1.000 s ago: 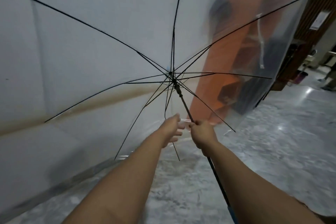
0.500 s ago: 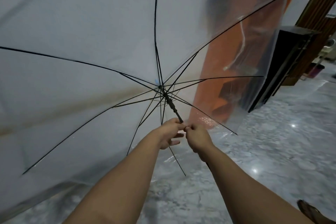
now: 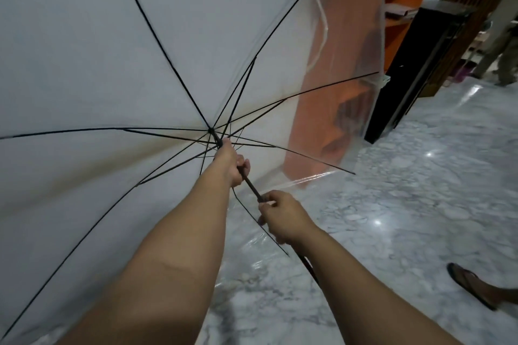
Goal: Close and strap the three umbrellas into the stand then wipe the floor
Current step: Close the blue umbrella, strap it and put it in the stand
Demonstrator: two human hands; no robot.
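Head view: the left hand (image 3: 231, 161) has slid up the shaft (image 3: 252, 186) and now grips it right under the rib hub, where half a second ago it sat beside the right hand (image 3: 283, 217). The right hand stays lower, curled round the shaft nearer the handle. The clear umbrella (image 3: 117, 45) is still fully open, held out over the marble floor (image 3: 406, 204). Likely reaching for the runner to collapse it. No stand identifiable; a sandalled foot (image 3: 473, 288) at right.
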